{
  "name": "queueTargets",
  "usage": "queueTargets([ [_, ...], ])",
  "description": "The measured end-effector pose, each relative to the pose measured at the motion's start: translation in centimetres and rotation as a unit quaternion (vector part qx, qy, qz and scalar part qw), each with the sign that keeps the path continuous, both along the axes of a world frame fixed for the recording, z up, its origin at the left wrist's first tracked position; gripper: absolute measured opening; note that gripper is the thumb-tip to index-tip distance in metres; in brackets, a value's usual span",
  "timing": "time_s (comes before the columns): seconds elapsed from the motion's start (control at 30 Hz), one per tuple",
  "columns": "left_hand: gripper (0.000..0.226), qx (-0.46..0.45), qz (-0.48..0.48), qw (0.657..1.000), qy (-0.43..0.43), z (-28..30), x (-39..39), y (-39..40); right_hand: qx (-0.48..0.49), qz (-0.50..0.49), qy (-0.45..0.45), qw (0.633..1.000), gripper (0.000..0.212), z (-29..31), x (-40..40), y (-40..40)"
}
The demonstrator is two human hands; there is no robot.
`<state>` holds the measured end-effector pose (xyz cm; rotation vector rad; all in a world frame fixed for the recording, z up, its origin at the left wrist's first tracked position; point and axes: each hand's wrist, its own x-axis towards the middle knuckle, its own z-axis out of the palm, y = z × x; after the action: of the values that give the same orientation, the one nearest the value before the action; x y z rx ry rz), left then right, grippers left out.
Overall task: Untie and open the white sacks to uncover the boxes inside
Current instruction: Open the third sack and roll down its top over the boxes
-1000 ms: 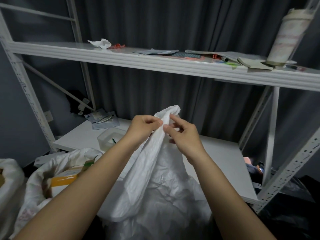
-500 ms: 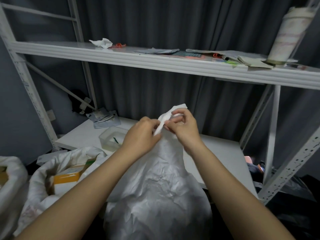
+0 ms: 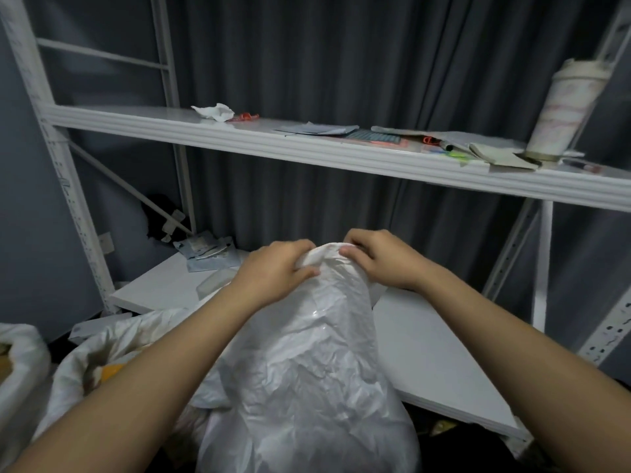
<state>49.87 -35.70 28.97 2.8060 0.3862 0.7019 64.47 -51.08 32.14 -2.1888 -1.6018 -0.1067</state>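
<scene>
Our left hand (image 3: 273,271) grips one side of the gathered neck of the crinkled white plastic sack (image 3: 307,377), fingers curled over the top and thumb pressed against the front. Our right hand (image 3: 379,259) grips the opposite side of the same neck, fingertips (image 3: 346,250) dug into the bunched plastic. The two hands sit just beside each other with the neck between them. The sack stands upright directly before us, in front of the low white shelf board (image 3: 426,353), and we cannot see what it holds.

To our left lies a second white sack with its mouth open (image 3: 102,349), something orange showing inside, and a third white sack (image 3: 20,363) sits at the left edge. Towards the back of the low board rests a pile of grey paper packets (image 3: 208,254). The upper white metal shelf (image 3: 307,151) carries a crumpled white tissue (image 3: 215,112), flat papers (image 3: 317,129) and a tall pale wrapped roll (image 3: 563,110). Dark grey curtains (image 3: 341,63) hang behind.
</scene>
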Motion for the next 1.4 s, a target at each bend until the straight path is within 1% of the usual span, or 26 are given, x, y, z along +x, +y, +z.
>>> queueTargets([
  [0.07,0.025,0.086,0.026,0.996,-0.002,0.0,0.2,0.8,-0.031,-0.002,0.03,0.999,0.024,-0.3,0.5,-0.5],
  [0.13,0.025,0.146,0.009,0.989,-0.013,0.7,0.4,1.1,-0.094,0.006,0.016,0.995,0.026,-0.2,0.5,-0.9],
  [0.23,0.03,0.174,-0.044,0.984,0.009,1.1,1.0,0.5,-0.146,0.011,-0.143,0.979,0.029,0.0,0.8,-1.7],
  [0.3,0.035,0.088,-0.061,0.992,0.061,1.5,1.0,0.7,-0.151,-0.025,-0.288,0.945,0.05,-0.1,1.1,-2.8],
  [0.33,0.036,0.059,-0.058,0.992,0.1,1.9,0.9,0.7,-0.159,-0.033,-0.327,0.931,0.062,-0.4,1.4,-3.4],
  [0.4,0.032,0.144,-0.033,0.981,0.125,1.8,1.1,0.9,-0.155,-0.02,-0.286,0.945,0.073,-1.1,1.5,-4.3],
  [0.47,0.018,0.302,-0.049,0.952,0.004,1.1,1.9,0.5,-0.129,0.002,-0.119,0.985,0.059,-1.0,0.9,-4.1],
  [0.53,0.012,0.345,-0.088,0.934,-0.03,0.9,1.7,-0.4,-0.097,0.031,-0.007,0.995,0.041,-1.2,0.3,-3.2],
  [0.57,0.022,0.315,-0.102,0.944,-0.017,0.6,2.0,-0.4,-0.095,0.033,-0.028,0.995,0.04,-1.5,0.0,-2.9],
  [0.6,0.037,0.24,-0.096,0.966,0.01,0.6,1.9,-0.3,-0.096,0.015,-0.091,0.991,0.04,-1.7,-0.4,-2.7],
  [0.63,0.048,0.113,-0.09,0.987,0.073,1.0,1.6,-0.2,-0.105,-0.018,-0.191,0.976,0.037,-2.1,-0.5,-2.8],
  [0.67,0.049,-0.034,-0.099,0.988,0.115,1.2,1.4,0.0,-0.106,-0.045,-0.261,0.959,0.032,-2.5,-0.4,-2.9],
  [0.7,0.044,-0.14,-0.116,0.975,0.125,1.1,1.3,0.1,-0.097,-0.059,-0.278,0.954,0.03,-2.7,-0.3,-3.1],
  [0.73,0.038,-0.16,-0.134,0.971,0.118,1.1,1.1,0.1,-0.09,-0.051,-0.25,0.963,0.03,-2.7,-0.3,-3.2],
  [0.77,0.035,-0.108,-0.142,0.978,0.105,1.1,1.0,0.0,-0.075,-0.031,-0.139,0.987,0.032,-2.3,-0.6,-3.3],
  [0.8,0.033,-0.013,-0.141,0.985,0.097,1.1,1.1,-0.2,-0.071,-0.001,0.009,0.997,0.034,-1.7,-1.2,-3.2],
  [0.83,0.032,0.06,-0.141,0.984,0.092,1.0,1.1,-0.4,-0.073,0.023,0.105,0.992,0.033,-1.5,-1.6,-2.9],
  [0.87,0.032,0.089,-0.147,0.981,0.086,0.9,1.1,-0.5,-0.086,0.041,0.113,0.989,0.031,-1.5,-1.8,-2.6],
  [0.9,0.033,0.085,-0.157,0.98,0.09,0.9,1.1,-0.4,-0.1,0.047,0.036,0.993,0.029,-1.8,-1.6,-2.6],
  [0.97,0.031,0.016,-0.164,0.979,0.12,0.6,0.8,0.4,-0.078,0.015,-0.193,0.978,0.025,-2.6,-1.0,-3.2],
  [1.0,0.028,-0.03,-0.166,0.978,0.122,0.3,0.7,1.0,-0.039,0.006,-0.272,0.961,0.027,-2.9,-0.5,-3.7],
  [1.03,0.023,-0.07,-0.166,0.977,0.114,0.0,0.5,1.3,-0.009,0.01,-0.296,0.955,0.031,-3.1,-0.5,-4.2],
  [1.1,0.022,-0.097,-0.169,0.978,0.082,-0.4,0.6,1.1,-0.007,0.021,-0.241,0.97,0.036,-3.0,-1.3,-4.2],
  [1.17,0.02,-0.076,-0.168,0.981,0.061,-0.3,1.1,-0.1,-0.042,0.016,-0.158,0.986,0.038,-2.9,-1.9,-3.2],
  [1.27,0.015,-0.073,-0.151,0.986,0.026,0.0,1.4,-0.8,-0.018,-0.01,-0.048,0.999,0.02,-2.7,-0.9,-2.6],
  [1.4,0.041,-0.022,-0.101,0.995,-0.008,-1.1,0.4,0.8,0.023,-0.035,0.164,0.985,0.018,-2.5,0.8,-3.5],
])
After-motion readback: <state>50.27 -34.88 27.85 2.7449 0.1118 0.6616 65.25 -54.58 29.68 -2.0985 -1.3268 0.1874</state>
